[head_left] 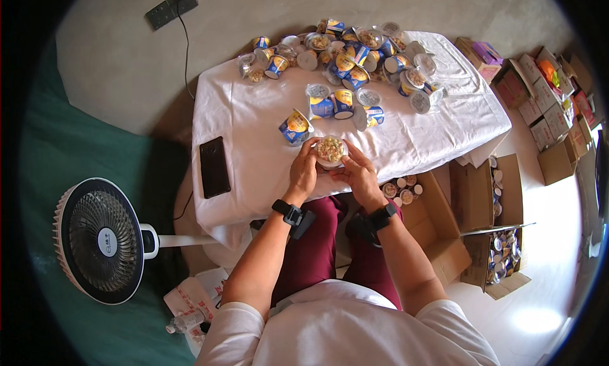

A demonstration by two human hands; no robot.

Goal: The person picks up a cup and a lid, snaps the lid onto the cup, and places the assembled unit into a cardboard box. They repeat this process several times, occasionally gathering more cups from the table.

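Between both hands, over the near edge of the table, I hold a clear-topped cup (330, 149) with pale and yellowish pieces showing through its lid. My left hand (304, 169) grips it from the left side. My right hand (360, 174) closes round its right side, thumb near the rim. Just beyond my left hand a blue and yellow cup (295, 127) leans at a tilt. Several more such cups, among them an upright cup (343, 104), stand a little farther off. The cup's underside is hidden.
A large heap of cups (355, 55) covers the back of the white-clothed table (254, 112). A dark phone (215, 167) lies at the left. A fan (104, 241) stands left of the table. Open cardboard boxes (438, 232) with cups sit at the right; more cartons (539, 112) stand beyond.
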